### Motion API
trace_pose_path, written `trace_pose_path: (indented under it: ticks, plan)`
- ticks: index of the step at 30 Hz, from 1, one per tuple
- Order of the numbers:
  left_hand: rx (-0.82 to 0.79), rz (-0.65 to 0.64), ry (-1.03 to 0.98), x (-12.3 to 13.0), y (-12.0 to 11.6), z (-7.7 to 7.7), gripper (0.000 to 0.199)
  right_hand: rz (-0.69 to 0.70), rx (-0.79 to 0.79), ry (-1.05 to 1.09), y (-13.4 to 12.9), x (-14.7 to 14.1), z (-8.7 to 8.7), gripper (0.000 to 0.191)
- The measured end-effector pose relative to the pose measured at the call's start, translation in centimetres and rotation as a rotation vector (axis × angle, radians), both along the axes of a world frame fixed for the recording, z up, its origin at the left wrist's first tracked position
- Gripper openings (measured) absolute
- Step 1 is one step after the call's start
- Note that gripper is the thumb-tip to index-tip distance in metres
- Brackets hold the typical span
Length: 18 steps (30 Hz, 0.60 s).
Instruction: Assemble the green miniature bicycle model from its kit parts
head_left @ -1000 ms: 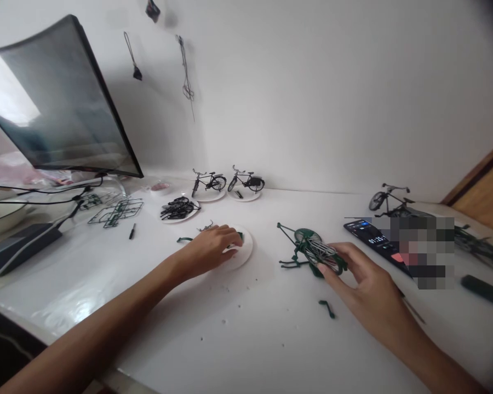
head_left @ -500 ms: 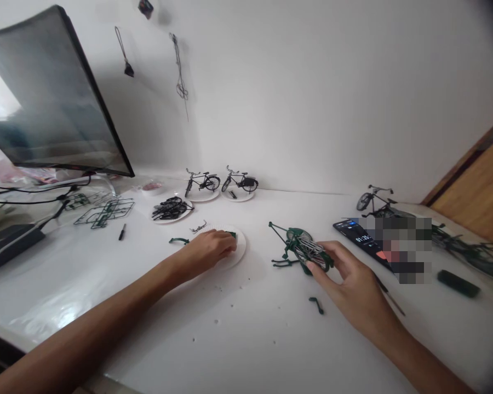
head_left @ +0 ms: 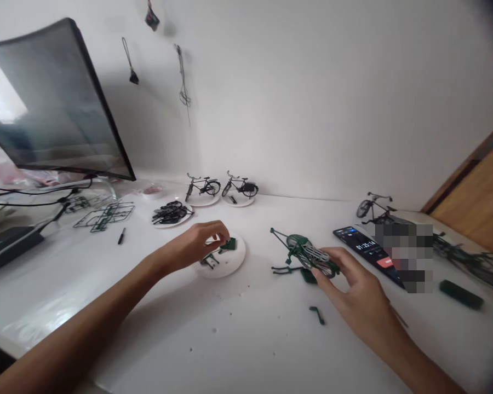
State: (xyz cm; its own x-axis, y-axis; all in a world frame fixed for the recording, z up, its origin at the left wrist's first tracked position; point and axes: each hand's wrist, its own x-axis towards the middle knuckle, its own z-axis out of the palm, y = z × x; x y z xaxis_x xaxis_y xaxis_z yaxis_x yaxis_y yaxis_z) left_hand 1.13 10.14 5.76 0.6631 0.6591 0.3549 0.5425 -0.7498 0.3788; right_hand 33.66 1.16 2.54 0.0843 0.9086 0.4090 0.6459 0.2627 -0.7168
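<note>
My right hand (head_left: 353, 284) grips a partly built green model bicycle (head_left: 308, 254) by its wheel end, thumb in front and fingers behind. My left hand (head_left: 203, 241) hovers over the near-left part of a white plate (head_left: 236, 262), its thumb and fingertips pinched together. Whatever is between those fingertips is too small to make out. On the plate lie small green parts (head_left: 209, 261) and a flat green piece (head_left: 230, 244). Beneath the model rests a green handlebar-like part (head_left: 285, 270), and a short bent green part (head_left: 317, 315) lies nearer me.
Behind stand two black model bicycles (head_left: 203, 187) on plates, beside a plate of black parts (head_left: 170, 212). Green sprue frames (head_left: 107, 215) and a monitor (head_left: 61, 104) are at left. At right are a phone (head_left: 363, 251), a dark green block (head_left: 461, 294) and other model bicycles (head_left: 373, 208).
My left hand has lifted and drawn back leftwards, uncovering green parts on the plate. My right hand still grips the model bicycle, nearly in place. The view has tilted slightly.
</note>
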Motion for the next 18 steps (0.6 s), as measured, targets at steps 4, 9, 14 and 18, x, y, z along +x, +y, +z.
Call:
trace_pose_path:
  ticks: [4,9,14,18]
  plan:
    - [0.012,0.118,-0.067,-2.7,1.6,0.8,0.019,-0.024,0.004,0.005,0.3,0.3,-0.2,0.025]
    - [0.029,0.331,-0.018,-7.1,4.1,0.6,0.022,-0.041,0.031,-0.009,0.7,0.6,-0.7,0.029]
    - [-0.105,0.326,0.109,-9.4,5.2,-0.1,0.021,-0.095,0.048,-0.063,0.9,0.7,-0.6,0.031]
    - [-0.252,0.227,0.17,-9.2,5.1,-0.1,0.025,-0.149,0.015,-0.12,1.0,1.0,-0.7,0.034]
